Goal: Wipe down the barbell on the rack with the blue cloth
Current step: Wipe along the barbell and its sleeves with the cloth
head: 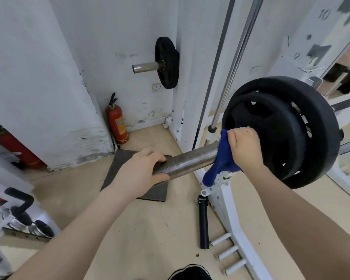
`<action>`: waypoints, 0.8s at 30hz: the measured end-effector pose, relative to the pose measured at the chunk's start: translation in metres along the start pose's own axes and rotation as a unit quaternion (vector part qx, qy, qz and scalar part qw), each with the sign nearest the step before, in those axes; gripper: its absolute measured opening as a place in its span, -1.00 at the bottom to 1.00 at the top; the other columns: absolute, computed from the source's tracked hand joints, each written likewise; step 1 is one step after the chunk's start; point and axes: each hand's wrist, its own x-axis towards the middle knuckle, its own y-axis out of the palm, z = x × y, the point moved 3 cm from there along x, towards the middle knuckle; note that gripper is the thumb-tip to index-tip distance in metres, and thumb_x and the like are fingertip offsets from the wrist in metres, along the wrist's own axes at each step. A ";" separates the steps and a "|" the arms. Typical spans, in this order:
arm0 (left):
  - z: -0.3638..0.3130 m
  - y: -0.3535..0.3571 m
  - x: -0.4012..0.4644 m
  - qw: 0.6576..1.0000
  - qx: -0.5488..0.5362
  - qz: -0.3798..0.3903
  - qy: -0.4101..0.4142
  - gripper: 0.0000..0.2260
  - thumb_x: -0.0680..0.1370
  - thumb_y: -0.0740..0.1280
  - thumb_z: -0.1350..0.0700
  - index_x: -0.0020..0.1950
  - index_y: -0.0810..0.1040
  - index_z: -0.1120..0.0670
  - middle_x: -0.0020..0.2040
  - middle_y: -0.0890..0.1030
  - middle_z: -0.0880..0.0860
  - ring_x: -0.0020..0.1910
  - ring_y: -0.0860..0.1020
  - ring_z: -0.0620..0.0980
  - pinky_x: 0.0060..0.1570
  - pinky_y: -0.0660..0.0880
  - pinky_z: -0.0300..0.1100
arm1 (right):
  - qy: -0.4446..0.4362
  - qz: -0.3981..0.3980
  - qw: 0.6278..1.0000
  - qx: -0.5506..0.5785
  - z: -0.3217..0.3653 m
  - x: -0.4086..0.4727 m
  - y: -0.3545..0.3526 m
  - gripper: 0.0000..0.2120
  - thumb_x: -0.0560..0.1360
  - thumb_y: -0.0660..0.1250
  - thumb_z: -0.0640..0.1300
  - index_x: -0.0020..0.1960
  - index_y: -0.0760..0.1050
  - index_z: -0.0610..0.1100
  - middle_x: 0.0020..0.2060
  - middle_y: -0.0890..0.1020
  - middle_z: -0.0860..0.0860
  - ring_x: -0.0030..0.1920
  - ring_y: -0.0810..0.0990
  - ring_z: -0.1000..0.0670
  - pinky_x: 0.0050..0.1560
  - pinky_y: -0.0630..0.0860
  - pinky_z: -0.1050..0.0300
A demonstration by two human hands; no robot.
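White walls and a tan floor frame the rack (226,201), where the barbell (192,160) sleeve runs left-to-right. Left hand (138,174) clasps its free end; right hand (246,147) presses the blue cloth (220,160) around it beside the plates (291,128), bare steel lying leftward.

Right hand (243,148) presses blue cloth (220,160) around barbell sleeve (190,160); left hand (137,172) grips its end.

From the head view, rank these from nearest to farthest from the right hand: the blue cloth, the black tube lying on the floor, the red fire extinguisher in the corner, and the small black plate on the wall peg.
From the right hand:
1. Blue cloth: in its grip, wrapped over the steel barbell sleeve.
2. Black tube: on the floor, below the hand.
3. Red fire extinguisher and small black plate: both far off to the left by the wall; too close to call.
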 end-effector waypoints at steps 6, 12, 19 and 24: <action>-0.003 -0.001 0.007 0.999 0.019 0.028 -0.020 -0.58 0.45 0.38 -0.10 0.25 0.44 0.00 0.12 0.44 -0.01 0.11 0.46 -0.04 -0.06 0.34 -0.25 | -0.087 0.029 0.994 0.066 0.060 -0.015 -0.013 -0.80 0.51 0.16 -0.10 -0.14 0.54 -0.09 -0.24 0.62 -0.02 -0.16 0.56 -0.10 -0.03 0.41 0.00; -0.003 -0.002 0.001 1.000 0.021 0.016 -0.004 -0.61 0.46 0.35 -0.11 0.24 0.44 0.00 0.02 0.41 -0.02 0.06 0.48 0.01 -0.01 0.44 -0.13 | -0.119 0.115 0.982 0.092 0.121 -0.035 -0.028 -0.68 0.41 0.37 0.02 0.10 0.47 -0.08 -0.04 0.57 0.01 0.00 0.54 -0.04 0.12 0.43 0.04; -0.005 0.001 0.002 0.999 0.045 0.005 0.006 -0.62 0.49 0.33 -0.08 0.25 0.45 0.02 0.06 0.45 0.02 0.04 0.48 0.02 0.00 0.45 -0.12 | 0.255 0.045 0.904 0.341 0.049 -0.072 -0.030 -0.65 0.65 0.00 -0.10 -0.06 0.47 -0.29 -0.22 0.55 -0.16 -0.13 0.55 -0.20 -0.13 0.41 0.04; -0.010 0.006 0.004 0.996 0.085 0.005 -0.013 -0.59 0.48 0.32 -0.13 0.22 0.43 0.07 0.12 0.46 0.07 0.08 0.47 0.07 -0.01 0.48 -0.07 | 0.527 0.135 0.621 0.564 0.002 -0.100 0.036 -0.66 0.66 0.00 -0.13 0.24 0.38 -0.32 -0.20 0.45 -0.12 -0.22 0.43 -0.09 -0.04 0.34 0.06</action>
